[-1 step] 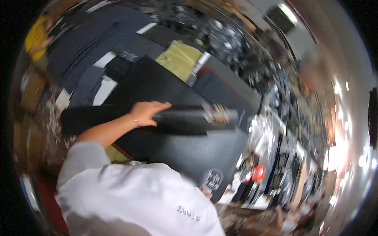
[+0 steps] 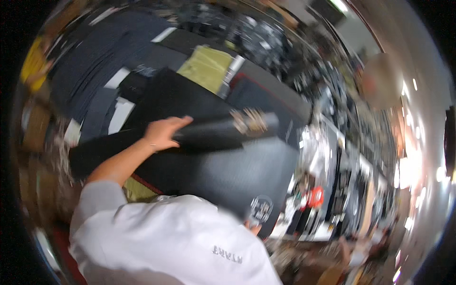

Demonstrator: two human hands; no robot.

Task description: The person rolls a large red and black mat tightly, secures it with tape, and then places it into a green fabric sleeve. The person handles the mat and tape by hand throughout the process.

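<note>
A large black mat-like sheet [image 2: 213, 166] lies in front of me, its far part curled over into a long roll or fold [image 2: 209, 130]. My left hand [image 2: 164, 133] rests on top of this roll with its fingers stretched out and the thumb apart. A blurred tan print or tie [image 2: 249, 121] marks the roll's right part. Close to my body, my right hand [image 2: 254, 229] is mostly hidden by my white sleeve. Its few visible fingers are closed at the sheet's near edge, beside a round white print [image 2: 261, 209].
Beyond the roll lie more dark sheets [image 2: 159, 92], an olive-yellow folded piece [image 2: 206, 68] and stacked dark fabric [image 2: 95, 57]. Black bundles [image 2: 261, 40] line the far side. A clear plastic bag [image 2: 316, 152] and an orange-red item [image 2: 313, 196] are on the right. A person in yellow [image 2: 34, 66] stands far left.
The roll's right end has shifted up and away from me, and more of the flat sheet shows. My left hand has moved slightly left with it. The whole view has shifted a little.
</note>
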